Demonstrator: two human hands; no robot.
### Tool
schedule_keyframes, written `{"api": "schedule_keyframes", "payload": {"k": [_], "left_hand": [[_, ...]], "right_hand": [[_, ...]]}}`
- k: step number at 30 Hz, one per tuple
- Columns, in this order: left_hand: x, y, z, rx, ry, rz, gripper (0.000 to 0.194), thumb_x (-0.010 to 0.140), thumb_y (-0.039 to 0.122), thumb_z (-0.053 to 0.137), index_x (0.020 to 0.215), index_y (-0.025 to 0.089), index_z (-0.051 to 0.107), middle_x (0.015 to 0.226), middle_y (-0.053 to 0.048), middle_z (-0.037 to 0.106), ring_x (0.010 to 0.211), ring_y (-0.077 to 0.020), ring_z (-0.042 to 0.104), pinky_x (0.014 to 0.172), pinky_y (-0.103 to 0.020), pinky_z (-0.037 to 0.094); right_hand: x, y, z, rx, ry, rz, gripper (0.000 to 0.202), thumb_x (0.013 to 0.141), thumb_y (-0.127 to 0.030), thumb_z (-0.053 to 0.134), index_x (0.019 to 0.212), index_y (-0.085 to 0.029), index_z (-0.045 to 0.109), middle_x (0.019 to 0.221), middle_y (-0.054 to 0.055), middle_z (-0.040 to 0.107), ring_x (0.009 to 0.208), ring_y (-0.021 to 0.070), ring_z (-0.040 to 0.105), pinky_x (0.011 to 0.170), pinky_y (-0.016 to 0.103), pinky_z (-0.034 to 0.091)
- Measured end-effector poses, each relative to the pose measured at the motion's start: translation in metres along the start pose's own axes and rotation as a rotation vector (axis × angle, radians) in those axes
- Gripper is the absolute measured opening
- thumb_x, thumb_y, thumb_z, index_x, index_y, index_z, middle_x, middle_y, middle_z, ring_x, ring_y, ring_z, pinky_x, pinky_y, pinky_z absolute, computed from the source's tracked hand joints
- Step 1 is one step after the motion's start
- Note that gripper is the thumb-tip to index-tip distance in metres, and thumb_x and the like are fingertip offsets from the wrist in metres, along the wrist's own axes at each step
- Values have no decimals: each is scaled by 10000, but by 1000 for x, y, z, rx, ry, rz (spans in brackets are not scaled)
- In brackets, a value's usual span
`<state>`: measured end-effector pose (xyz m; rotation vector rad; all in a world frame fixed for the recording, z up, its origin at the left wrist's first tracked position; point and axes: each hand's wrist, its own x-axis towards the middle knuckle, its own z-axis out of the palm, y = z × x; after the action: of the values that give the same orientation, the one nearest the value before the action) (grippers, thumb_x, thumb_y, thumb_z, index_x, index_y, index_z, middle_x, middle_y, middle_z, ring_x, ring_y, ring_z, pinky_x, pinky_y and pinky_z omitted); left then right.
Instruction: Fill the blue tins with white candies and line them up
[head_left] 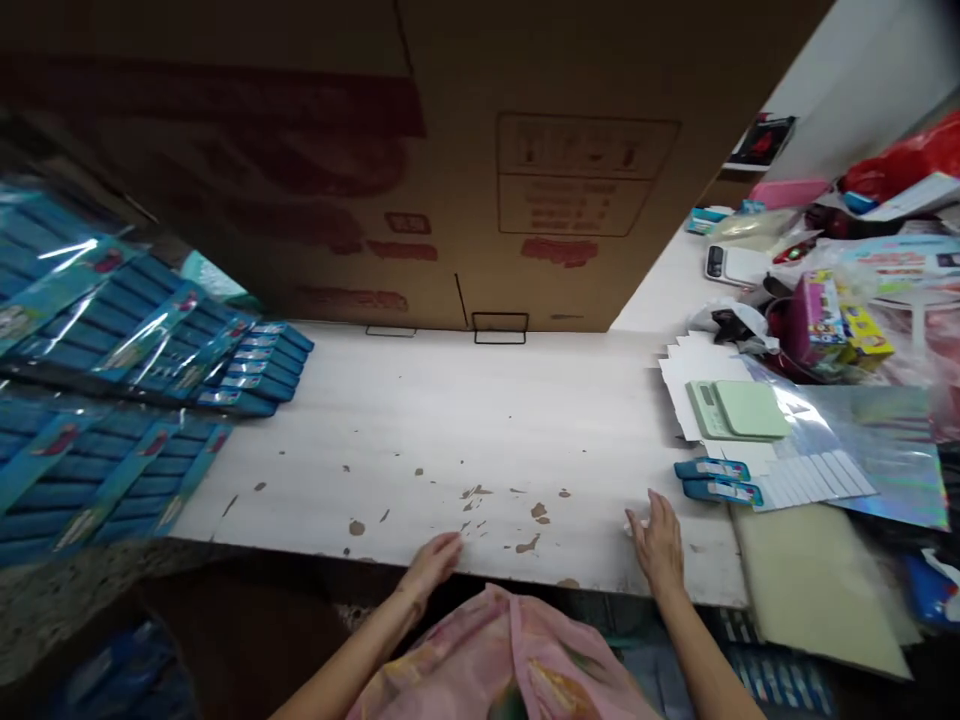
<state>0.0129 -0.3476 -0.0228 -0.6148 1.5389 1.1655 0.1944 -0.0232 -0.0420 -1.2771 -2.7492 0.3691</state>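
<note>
My left hand (433, 563) is at the front edge of the white table (420, 400), its fingers stretched out to the right and lightly bent, with nothing visible in them. Further right, my right hand (661, 548) is low over the tabletop. A small white scrap (630, 524), too small to name surely, shows between its thumb and fingers. Just beyond that hand lie two small blue boxes (720, 490), one beside the other. Worn patches of bare brown mark the table between my hands.
A big cardboard carton (450, 200) stands across the back. Blue boxes in clear wrap (97, 470) are stacked at left. On the right are a green scale (739, 410), white card sheets (817, 478), a cream pad (821, 580) and piled bags.
</note>
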Motion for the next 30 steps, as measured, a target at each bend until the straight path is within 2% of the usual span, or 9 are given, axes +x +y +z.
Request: {"api": "schedule_keyframes", "payload": {"k": [3, 6, 8, 12, 15, 18, 22, 26, 30], "left_hand": [[-3, -27, -56, -212, 160, -76, 336, 721, 359, 546, 969, 134, 527, 943, -105, 625, 726, -137, 606, 696, -260, 445], [-14, -57, -76, -399, 303, -117, 207, 749, 253, 524, 923, 143, 530, 820, -66, 650, 666, -121, 609, 639, -231, 446], [-25, -81, -65, -506, 345, -136, 163, 764, 218, 502, 911, 155, 528, 772, -33, 654, 654, -113, 604, 627, -218, 440], [-47, -134, -13, -588, 326, -145, 178, 729, 218, 544, 887, 136, 545, 706, -3, 639, 576, -100, 566, 552, -200, 412], [-63, -170, 16, -514, 321, -103, 250, 621, 238, 650, 820, 104, 580, 673, -3, 619, 561, -98, 542, 524, -193, 393], [-76, -196, 29, -558, 411, -136, 308, 576, 278, 685, 808, 105, 581, 678, -7, 612, 589, -107, 556, 570, -209, 414], [-86, -208, 36, -770, 501, -220, 268, 685, 283, 605, 885, 115, 542, 648, -10, 599, 523, -78, 547, 540, -191, 409], [-87, -207, 43, -847, 535, -151, 196, 743, 254, 549, 887, 123, 525, 582, 7, 580, 463, -60, 524, 458, -158, 378], [-90, -211, 51, -917, 591, -109, 157, 757, 228, 533, 863, 112, 532, 541, 11, 568, 428, -54, 499, 405, -144, 343]], "right_hand": [[-1, -16, 27, -140, -47, 53, 719, 798, -520, 192, 1251, 19, 337, 1352, 252, 203, 1262, 343, 102, 957, 524, 200], [14, -55, 59, -192, -115, 55, 698, 812, -480, 180, 1271, 30, 309, 1365, 249, 172, 1263, 369, -6, 954, 568, 139], [31, -83, 75, -192, -117, -29, 678, 824, -462, 191, 1292, 20, 277, 1377, 224, 164, 1263, 361, -43, 968, 555, 119], [53, -126, 92, -165, -170, -311, 676, 830, -471, 241, 1321, -7, 216, 1406, 177, 95, 1254, 358, -105, 989, 541, 85], [44, -148, 98, -173, -330, -630, 710, 814, -501, 286, 1333, -27, 188, 1417, 157, 53, 1252, 351, -123, 994, 542, 69], [24, -157, 100, -208, -452, -910, 738, 791, -548, 300, 1331, -53, 213, 1424, 129, 34, 1252, 349, -133, 998, 534, 65], [16, -157, 100, -277, -510, -1022, 781, 769, -576, 313, 1333, -47, 200, 1422, 139, 4, 1249, 357, -135, 988, 555, 53], [23, -153, 104, -337, -530, -1052, 807, 749, -566, 351, 1336, -39, 182, 1418, 160, 24, 1247, 364, -137, 981, 562, 44], [26, -151, 107, -298, -475, -1095, 804, 745, -542, 356, 1330, -17, 188, 1413, 179, 28, 1243, 386, -127, 966, 578, 71]]}}
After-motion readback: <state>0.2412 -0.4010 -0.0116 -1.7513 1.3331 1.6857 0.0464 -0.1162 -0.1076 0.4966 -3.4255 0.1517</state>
